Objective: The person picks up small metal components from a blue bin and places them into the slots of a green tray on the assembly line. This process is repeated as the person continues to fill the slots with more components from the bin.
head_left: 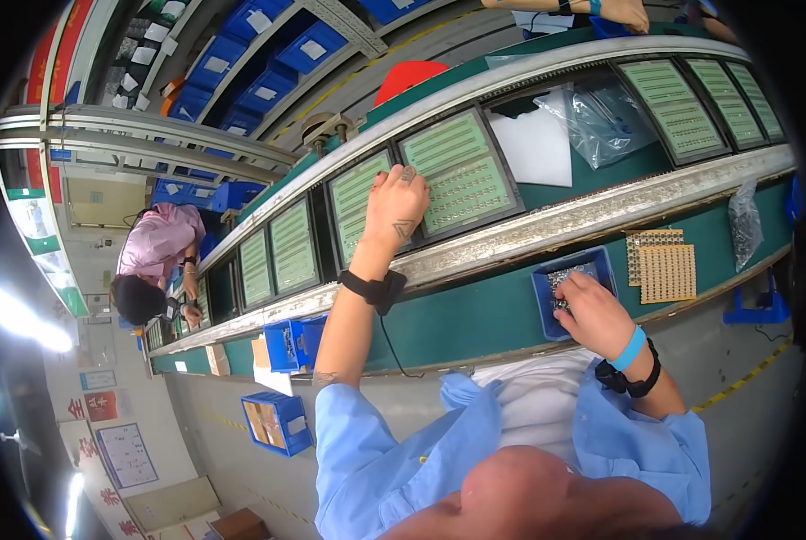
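Observation:
My left hand (397, 209) reaches over the conveyor line, its fingers curled together at the edge between two green circuit board panels in dark frames. The right of these panels (457, 166) carries rows of small parts on its lower half; the left panel (360, 193) is partly covered by my hand. Anything between those fingertips is hidden. My right hand (594, 315) dips into a blue bin (549, 326) of small shiny metal parts (560, 277), fingers bent and drawn together among them. What they pinch is too small to make out.
Beside the bin lie two tan perforated boards (668, 274) and a clear plastic bag (744, 225). A white foam sheet (531, 147) and bagged material (605, 126) sit on the line. Another blue bin (286, 346) is at left. A co-worker in pink (158, 247) works further along.

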Motion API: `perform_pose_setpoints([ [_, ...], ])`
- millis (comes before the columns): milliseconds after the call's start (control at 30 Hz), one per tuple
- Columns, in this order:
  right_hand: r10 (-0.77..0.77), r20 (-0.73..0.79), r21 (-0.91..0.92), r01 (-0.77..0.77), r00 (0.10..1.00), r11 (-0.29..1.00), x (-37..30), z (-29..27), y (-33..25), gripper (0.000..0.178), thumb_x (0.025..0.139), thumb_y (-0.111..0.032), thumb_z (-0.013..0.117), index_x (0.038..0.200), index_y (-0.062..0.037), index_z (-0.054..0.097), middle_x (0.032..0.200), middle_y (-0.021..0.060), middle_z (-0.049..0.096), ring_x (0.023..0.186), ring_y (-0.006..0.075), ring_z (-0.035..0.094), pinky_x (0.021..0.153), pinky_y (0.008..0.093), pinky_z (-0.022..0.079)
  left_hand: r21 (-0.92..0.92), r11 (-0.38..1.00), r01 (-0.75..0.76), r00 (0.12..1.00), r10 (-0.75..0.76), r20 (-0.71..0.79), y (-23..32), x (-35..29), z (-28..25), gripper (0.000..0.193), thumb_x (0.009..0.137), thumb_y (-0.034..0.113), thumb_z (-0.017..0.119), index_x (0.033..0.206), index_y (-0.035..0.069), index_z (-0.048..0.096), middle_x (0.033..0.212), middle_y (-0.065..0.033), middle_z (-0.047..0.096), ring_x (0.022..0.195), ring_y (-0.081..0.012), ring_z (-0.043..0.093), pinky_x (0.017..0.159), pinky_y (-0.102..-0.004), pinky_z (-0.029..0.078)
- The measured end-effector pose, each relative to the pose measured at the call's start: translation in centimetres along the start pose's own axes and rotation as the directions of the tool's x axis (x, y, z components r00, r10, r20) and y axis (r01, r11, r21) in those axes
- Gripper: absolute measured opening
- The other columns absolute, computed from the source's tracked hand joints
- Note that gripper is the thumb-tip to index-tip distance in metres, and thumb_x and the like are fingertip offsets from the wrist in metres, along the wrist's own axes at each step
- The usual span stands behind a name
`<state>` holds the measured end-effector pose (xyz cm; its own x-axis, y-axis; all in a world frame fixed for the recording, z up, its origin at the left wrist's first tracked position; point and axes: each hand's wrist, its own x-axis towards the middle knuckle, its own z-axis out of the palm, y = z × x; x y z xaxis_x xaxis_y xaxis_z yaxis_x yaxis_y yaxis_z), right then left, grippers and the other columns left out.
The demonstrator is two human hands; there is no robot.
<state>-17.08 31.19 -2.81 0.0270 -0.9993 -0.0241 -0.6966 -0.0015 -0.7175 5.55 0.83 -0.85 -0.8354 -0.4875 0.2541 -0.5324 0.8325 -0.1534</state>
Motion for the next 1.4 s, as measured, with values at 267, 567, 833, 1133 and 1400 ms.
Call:
perform_pose_setpoints([
  [267, -0.004, 0.021, 0.002, 0.004, 1.000, 1.000, 0.2, 0.1, -0.3, 0.025, 0.085, -0.011, 0.075, 0.100, 0.0029, 0.061, 0.100, 0.0189, 0.058, 0.098, 0.0399, 0.061, 0.088, 0.0450, 0.052, -0.012, 1.000, -0.026, 1.000, 0.026, 0.010, -0.5, 0.0, -0.5, 0.008, 0.084, 0.013, 0.073, 0.084, 0.007, 0.068, 0.089, -0.0079, 0.063, 0.096, -0.0273, 0.063, 0.084, -0.0434, 0.051],
  [567, 0.001, 0.007, 0.032, -0.001, 1.000, 1.000, 0.2, 0.3, -0.5, 0.026, 0.085, -0.012, 0.076, 0.102, 0.0033, 0.062, 0.102, 0.0191, 0.059, 0.098, 0.0401, 0.061, 0.089, 0.0446, 0.052, 0.036, 0.997, -0.063, 0.992, 0.059, 0.115, -1.2, 0.7, -0.8, 0.008, 0.084, 0.012, 0.072, 0.085, 0.006, 0.067, 0.093, -0.0088, 0.066, 0.101, -0.0281, 0.063, 0.089, -0.0439, 0.052],
  [833, 0.005, 0.008, 0.040, -0.005, 1.000, 0.999, 0.2, 0.5, -0.3, 0.028, 0.085, -0.014, 0.076, 0.102, 0.0030, 0.062, 0.103, 0.0188, 0.060, 0.099, 0.0396, 0.062, 0.090, 0.0446, 0.052, 0.024, 0.997, -0.076, 0.980, 0.070, 0.189, -0.8, 1.3, -1.4, 0.008, 0.085, 0.012, 0.072, 0.087, 0.005, 0.067, 0.095, -0.0097, 0.067, 0.103, -0.0297, 0.063, 0.094, -0.0456, 0.052],
  [1133, -0.016, 0.004, 0.021, 0.016, 1.000, 1.000, 0.1, 0.5, -0.2, 0.028, 0.086, -0.016, 0.076, 0.102, 0.0025, 0.062, 0.104, 0.0188, 0.060, 0.100, 0.0395, 0.061, 0.091, 0.0446, 0.051, 0.031, 0.996, -0.079, 0.984, 0.073, 0.164, -1.0, 1.1, -1.8, 0.011, 0.088, 0.015, 0.070, 0.083, 0.005, 0.067, 0.093, -0.0085, 0.066, 0.101, -0.0266, 0.064, 0.086, -0.0443, 0.056],
  [1400, -0.022, 0.051, -0.032, 0.024, 0.998, 0.999, 0.3, 0.3, -0.4, 0.030, 0.085, -0.016, 0.076, 0.104, 0.0021, 0.062, 0.104, 0.0188, 0.060, 0.103, 0.0396, 0.061, 0.092, 0.0448, 0.051, 0.042, 0.991, 0.125, 0.988, -0.128, 0.081, 0.7, -4.2, -4.8, 0.013, 0.092, 0.019, 0.069, 0.087, 0.006, 0.071, 0.094, -0.0105, 0.067, 0.100, -0.0303, 0.063, 0.084, -0.0467, 0.052],
])
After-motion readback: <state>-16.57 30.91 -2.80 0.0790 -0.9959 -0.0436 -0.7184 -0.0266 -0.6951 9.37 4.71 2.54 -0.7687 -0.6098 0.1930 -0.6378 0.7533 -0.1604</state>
